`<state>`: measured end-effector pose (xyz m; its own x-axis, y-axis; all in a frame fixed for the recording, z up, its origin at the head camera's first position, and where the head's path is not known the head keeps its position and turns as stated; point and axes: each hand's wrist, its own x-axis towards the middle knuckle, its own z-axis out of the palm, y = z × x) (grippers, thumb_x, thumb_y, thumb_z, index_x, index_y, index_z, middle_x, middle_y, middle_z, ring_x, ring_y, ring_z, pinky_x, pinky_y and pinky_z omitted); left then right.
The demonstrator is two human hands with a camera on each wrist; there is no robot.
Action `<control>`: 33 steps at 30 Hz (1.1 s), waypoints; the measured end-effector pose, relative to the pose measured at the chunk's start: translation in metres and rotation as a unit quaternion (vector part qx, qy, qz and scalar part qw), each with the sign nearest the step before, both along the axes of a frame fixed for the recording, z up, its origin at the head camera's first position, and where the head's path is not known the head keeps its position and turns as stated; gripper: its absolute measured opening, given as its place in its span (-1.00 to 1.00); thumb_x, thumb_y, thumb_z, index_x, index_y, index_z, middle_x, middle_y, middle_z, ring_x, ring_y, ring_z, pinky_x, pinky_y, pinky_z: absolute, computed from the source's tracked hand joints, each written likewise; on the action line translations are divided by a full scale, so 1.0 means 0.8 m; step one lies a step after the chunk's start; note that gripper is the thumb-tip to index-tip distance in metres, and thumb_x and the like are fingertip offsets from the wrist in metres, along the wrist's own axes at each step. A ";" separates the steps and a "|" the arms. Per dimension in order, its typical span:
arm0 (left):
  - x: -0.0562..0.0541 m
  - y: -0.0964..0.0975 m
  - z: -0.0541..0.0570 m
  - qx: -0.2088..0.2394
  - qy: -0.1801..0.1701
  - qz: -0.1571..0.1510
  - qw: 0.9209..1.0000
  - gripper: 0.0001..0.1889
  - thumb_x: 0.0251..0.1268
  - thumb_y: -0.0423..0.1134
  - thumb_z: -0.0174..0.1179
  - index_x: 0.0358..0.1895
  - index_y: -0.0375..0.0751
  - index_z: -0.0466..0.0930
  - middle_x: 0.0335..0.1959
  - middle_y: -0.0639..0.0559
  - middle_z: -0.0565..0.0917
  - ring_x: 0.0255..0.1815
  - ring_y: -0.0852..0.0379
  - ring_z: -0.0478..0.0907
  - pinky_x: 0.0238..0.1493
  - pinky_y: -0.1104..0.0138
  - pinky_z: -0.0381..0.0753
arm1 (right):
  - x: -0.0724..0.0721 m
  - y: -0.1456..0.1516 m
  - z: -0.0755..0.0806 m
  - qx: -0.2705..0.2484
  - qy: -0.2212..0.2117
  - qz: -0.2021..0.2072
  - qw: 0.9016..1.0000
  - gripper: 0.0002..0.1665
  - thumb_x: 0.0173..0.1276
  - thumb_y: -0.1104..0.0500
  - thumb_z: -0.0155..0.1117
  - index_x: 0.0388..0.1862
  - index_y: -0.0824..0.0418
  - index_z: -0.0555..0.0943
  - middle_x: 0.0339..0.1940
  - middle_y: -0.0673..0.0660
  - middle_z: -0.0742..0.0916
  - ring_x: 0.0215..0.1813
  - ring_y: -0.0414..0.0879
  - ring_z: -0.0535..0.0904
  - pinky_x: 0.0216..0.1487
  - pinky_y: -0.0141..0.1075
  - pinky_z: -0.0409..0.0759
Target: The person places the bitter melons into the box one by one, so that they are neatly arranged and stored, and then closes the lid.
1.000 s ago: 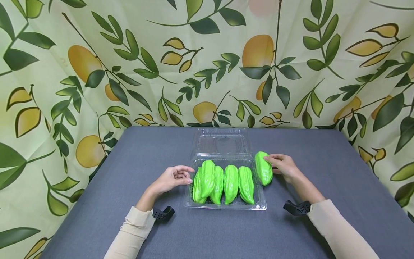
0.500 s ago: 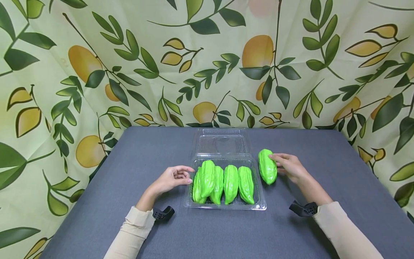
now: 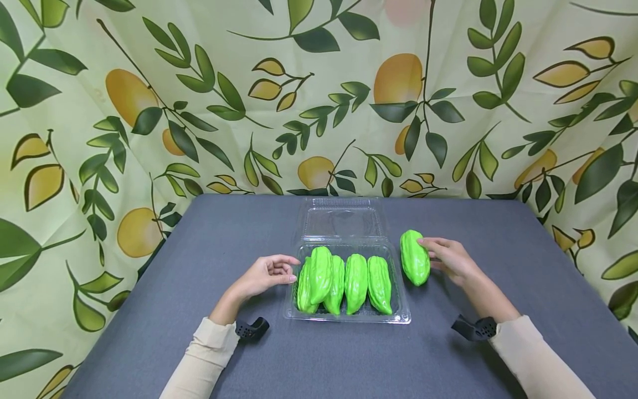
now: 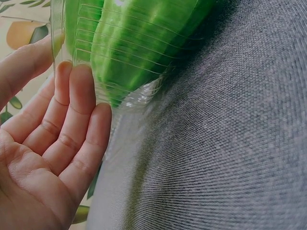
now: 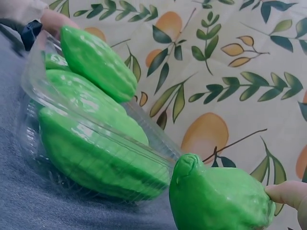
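Note:
In the head view, my right hand (image 3: pixel 452 259) pinches a ridged, glossy green bitter melon (image 3: pixel 415 258) by its right side, just right of the clear plastic container (image 3: pixel 401 317). In the right wrist view the held bitter melon (image 5: pixel 220 199) shows its puckered end, with one fingertip on it. Several more bitter melons (image 3: pixel 356 284) lie side by side in the container, the second from the left (image 3: pixel 320 275) partly on top of its neighbours. My left hand (image 3: pixel 266 275) holds the container's left rim. In the left wrist view its fingers (image 4: pixel 82 88) lie against the clear wall.
The container's hinged lid (image 3: pixel 344 219) lies folded back behind it. Everything rests on a grey cloth-covered table (image 3: pixel 229 238). A curtain (image 3: pixel 319 111) printed with leaves and fruit hangs behind and along both sides. A black strap device (image 3: pixel 476 328) sits at each wrist.
My right hand has moved a little to the right with the bitter melon, widening the gap to the container. The left hand and the container have stayed in place.

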<state>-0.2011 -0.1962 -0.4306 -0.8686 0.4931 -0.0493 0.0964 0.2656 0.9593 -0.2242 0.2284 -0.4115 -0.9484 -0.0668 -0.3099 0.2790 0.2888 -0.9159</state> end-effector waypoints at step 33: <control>0.003 0.016 -0.005 0.020 0.020 0.007 1.000 -0.53 0.22 -0.36 0.28 0.15 -0.56 0.44 -0.32 0.10 0.56 -0.32 0.42 0.56 -0.21 0.57 0.60 | 0.034 -0.018 0.019 -0.018 0.020 0.011 1.000 -0.24 0.47 -0.11 0.06 0.36 0.45 0.24 -0.23 -0.27 0.54 -0.20 -0.43 0.49 -0.12 -0.51 0.61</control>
<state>-0.1989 -0.1832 -0.4347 -0.8765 0.4813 0.0056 0.1321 0.2295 0.9643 -0.1972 0.2144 -0.3962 -0.9581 -0.0983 -0.2691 0.2361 0.2609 -0.9360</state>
